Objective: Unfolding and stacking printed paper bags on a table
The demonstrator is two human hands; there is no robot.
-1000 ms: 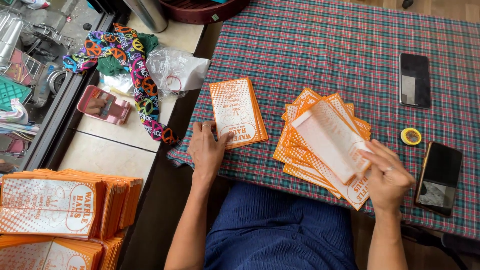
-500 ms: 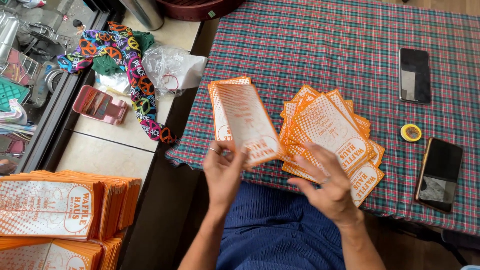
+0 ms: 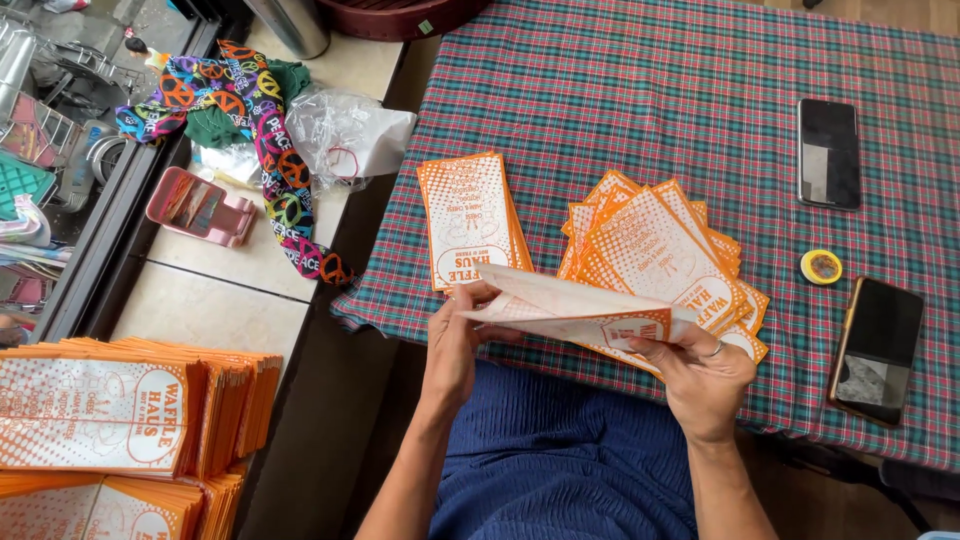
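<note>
Both hands pinch one paper bag (image 3: 580,312): left hand (image 3: 455,345) at 9 o'clock, right hand (image 3: 700,372) at 3 (mid-sort, probably); next likely needs placing it on a stack (image 3: 470,218).

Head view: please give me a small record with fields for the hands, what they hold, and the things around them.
left hand: holds the left end of the paper bag
right hand: holds its right end
bag state: lifted above the table edge, nearly flat
neat pile: orange bags, beside the left hand
fanned pile: orange bags, partly behind the held bag
table: plaid cloth
phones
tape roll: yellow, between the phones
</note>
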